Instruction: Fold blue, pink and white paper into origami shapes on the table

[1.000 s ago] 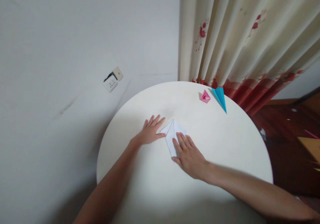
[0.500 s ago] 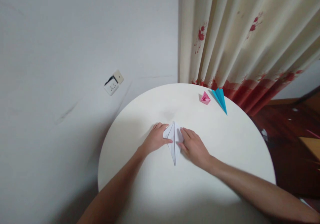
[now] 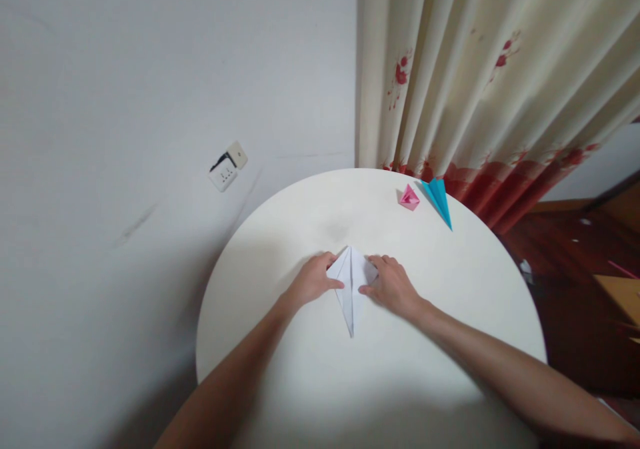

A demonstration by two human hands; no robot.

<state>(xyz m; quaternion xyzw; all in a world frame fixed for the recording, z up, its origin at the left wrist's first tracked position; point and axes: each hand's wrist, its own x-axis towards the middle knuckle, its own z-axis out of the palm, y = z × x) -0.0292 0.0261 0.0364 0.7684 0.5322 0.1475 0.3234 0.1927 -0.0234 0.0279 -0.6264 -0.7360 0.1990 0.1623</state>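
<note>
A white folded paper (image 3: pixel 352 285), kite-shaped with a crease down its middle, lies on the round white table with its long point toward me. At its left corner my left hand (image 3: pixel 314 279) grips the edge, thumb on top and fingers at the far side. My right hand (image 3: pixel 395 286) holds the opposite corner in the same way, its thumb resting on the paper's lower right edge. Both hands are closed on the sheet, and some fingertips are hidden.
A pink folded paper piece (image 3: pixel 409 198) and a blue paper plane (image 3: pixel 440 203) lie near the far right rim of the white table (image 3: pixel 280 215). Beyond it hang cream and red curtains (image 3: pixel 450 102). A wall socket (image 3: pixel 223 174) is on the left wall.
My right hand has shifted slightly right, from lying over the paper's right part to gripping its corner. More of that side now shows. My left hand has barely moved.
</note>
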